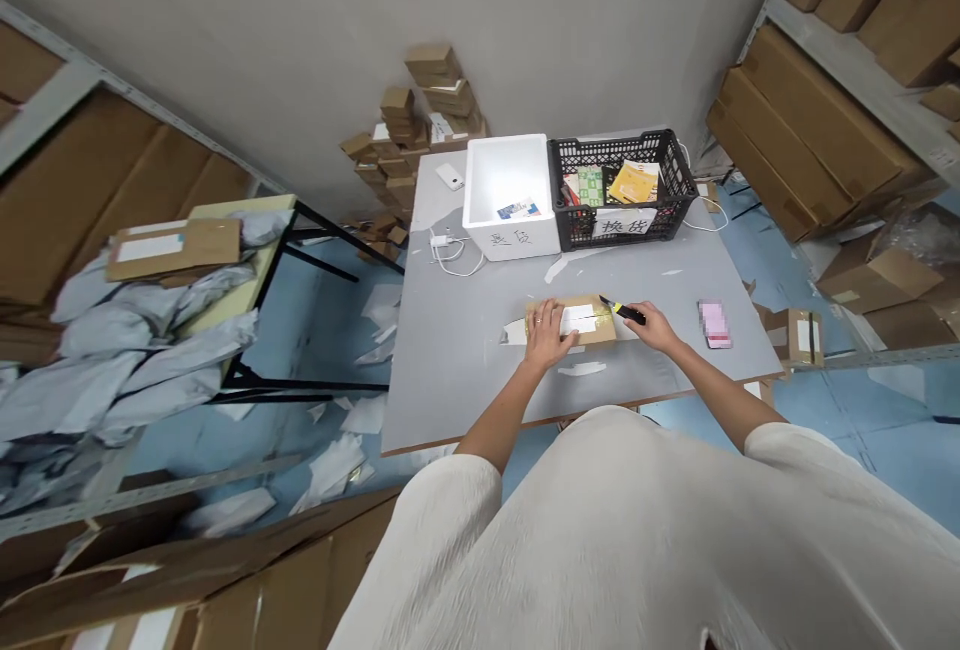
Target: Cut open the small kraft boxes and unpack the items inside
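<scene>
A small brown cardboard box (602, 329) with a white label lies flat on the grey table (450, 360). My left hand (547, 333) rests on the left part of the box, its fingers spread over the top. In my right hand (652, 327) is a black and yellow utility knife (624, 310), fingers wrapped round its handle. The knife's tip points left, at the right end of the box; whether it touches the cardboard I cannot tell. Torn white paper scraps (582, 369) lie beside the box.
Behind the box stand a white foam bin (514, 240) and a black plastic crate (679, 185) holding colourful packets. A white phone (450, 176) and cable lie at the back left, a pink item (714, 324) at the right. Grey parcels (112, 330) are heaped left; stacked boxes (810, 130) fill the right.
</scene>
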`<state>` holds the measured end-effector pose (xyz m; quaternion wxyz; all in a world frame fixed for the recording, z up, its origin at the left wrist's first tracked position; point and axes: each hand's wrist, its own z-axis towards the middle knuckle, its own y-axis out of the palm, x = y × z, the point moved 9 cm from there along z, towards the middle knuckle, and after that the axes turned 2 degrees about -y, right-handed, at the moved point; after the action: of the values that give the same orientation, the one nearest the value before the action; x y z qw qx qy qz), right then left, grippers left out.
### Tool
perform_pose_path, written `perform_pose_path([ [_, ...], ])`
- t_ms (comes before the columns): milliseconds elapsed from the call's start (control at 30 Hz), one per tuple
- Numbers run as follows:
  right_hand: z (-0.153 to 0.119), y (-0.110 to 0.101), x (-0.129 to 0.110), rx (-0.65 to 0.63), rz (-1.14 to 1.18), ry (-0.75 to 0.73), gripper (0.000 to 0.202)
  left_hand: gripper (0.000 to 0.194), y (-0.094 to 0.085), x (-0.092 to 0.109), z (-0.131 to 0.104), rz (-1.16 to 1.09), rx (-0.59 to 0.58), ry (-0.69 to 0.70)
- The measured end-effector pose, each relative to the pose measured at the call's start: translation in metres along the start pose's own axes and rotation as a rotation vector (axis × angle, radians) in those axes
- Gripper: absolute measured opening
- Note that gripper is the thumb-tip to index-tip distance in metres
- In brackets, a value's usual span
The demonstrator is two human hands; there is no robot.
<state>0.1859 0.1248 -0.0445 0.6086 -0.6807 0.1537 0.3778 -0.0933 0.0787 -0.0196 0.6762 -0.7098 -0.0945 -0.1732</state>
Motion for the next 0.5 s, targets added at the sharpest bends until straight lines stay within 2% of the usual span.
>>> perform_pose_path([
  [133, 0.007, 0.015, -0.010, -0.014, 0.061, 0.048, 0.042, 0.080, -0.004, -0.039, -0.028, -0.009, 0.023, -0.079],
  [267, 0.005, 0.032, -0.017, -0.051, 0.128, 0.120, 0.043, 0.097, 0.014, -0.072, -0.043, -0.136, -0.021, -0.209],
  [367, 0.000, 0.037, -0.020, -0.038, 0.134, 0.162, 0.044, 0.103, 0.029, -0.080, -0.043, -0.262, -0.071, -0.244],
  [500, -0.004, 0.024, -0.021, 0.043, 0.127, 0.180, 0.046, 0.098, 0.025, -0.077, -0.035, -0.338, -0.036, -0.244],
])
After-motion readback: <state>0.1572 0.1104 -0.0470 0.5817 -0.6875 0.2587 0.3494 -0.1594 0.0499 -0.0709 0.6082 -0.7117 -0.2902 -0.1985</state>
